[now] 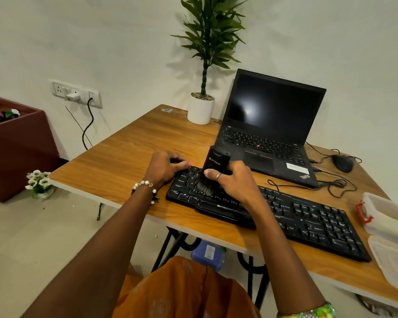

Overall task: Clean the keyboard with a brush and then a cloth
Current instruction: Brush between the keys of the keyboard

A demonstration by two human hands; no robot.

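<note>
While the left hand (164,167) pressed with curled fingers on the Zebronics keyboard (285,214) corner, the right hand (232,180) gripped the black brush (213,171) (bristles down), so short, light strokes along the rows seemed best.

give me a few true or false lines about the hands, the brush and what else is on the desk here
1. The right hand grips the black brush with its bristles down on the keyboard. True.
2. The brush is working the number pad end of the keyboard. False: its bristles are on the left letter keys.
3. The left hand holds the keyboard's far left corner. True.
4. The laptop lid is closed. False: it stands open, screen dark.
5. The mouse lies in front of the keyboard. False: it lies beyond it, right of the laptop.
</note>
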